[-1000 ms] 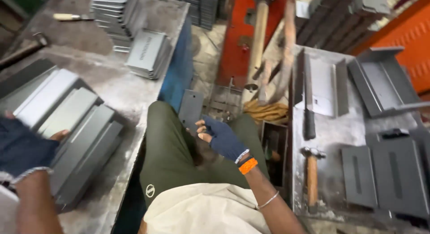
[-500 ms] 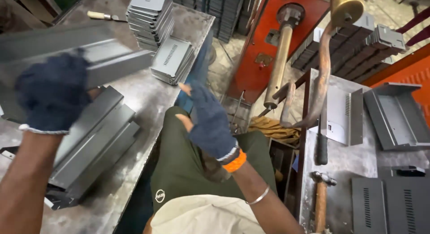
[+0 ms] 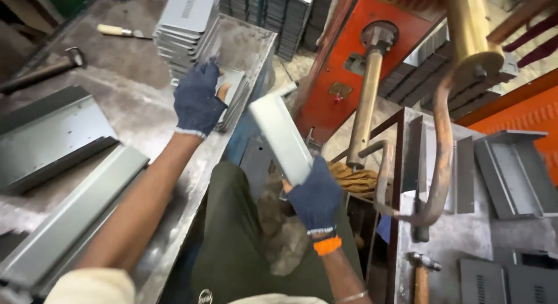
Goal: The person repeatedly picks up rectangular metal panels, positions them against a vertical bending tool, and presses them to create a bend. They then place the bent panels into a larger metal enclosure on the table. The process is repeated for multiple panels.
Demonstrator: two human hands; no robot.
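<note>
My right hand (image 3: 315, 198), in a dark glove, has its fingers wrapped around the lower end of a grey folded sheet-metal piece (image 3: 282, 138); the piece's long axis runs up and to the left, away from my lap. My left hand (image 3: 197, 99) is out over the counter (image 3: 139, 106), fingers curled onto a small leaning stack of flat grey plates (image 3: 235, 95), just beside a taller pile of plates (image 3: 183, 25). The left is the nearer hand to those stacks. No labels I can make out; behind stands an orange-red machine frame (image 3: 343, 65).
</note>
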